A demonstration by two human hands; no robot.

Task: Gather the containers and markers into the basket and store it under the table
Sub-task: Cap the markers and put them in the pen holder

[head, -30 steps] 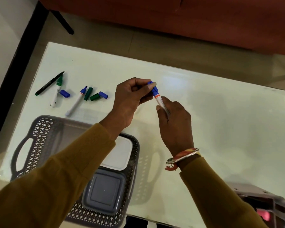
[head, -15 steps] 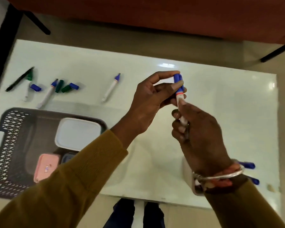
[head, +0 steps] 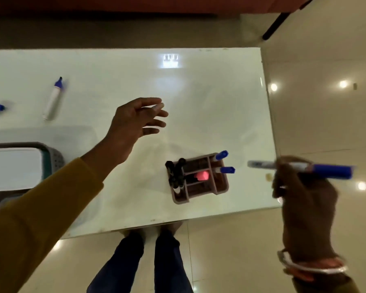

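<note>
The blue-capped marker [head: 325,170] lies level in the right hand [head: 304,199], gripped by curled fingers at the right of the frame, past the worktop's [head: 199,102] right edge. The left hand [head: 133,121] hovers over mid-worktop, fingers spread and released. The basket [head: 55,154] sits at the left edge with a white container [head: 13,168] inside. At lower centre a compartmented holder [head: 199,197] carries black and blue-capped pens. A loose marker [head: 52,100] lies at upper left.

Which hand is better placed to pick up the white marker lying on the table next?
Left. The left hand is empty, fingers spread, nearer the white marker. The right hand grips a blue-capped marker past the right edge of the table.
</note>
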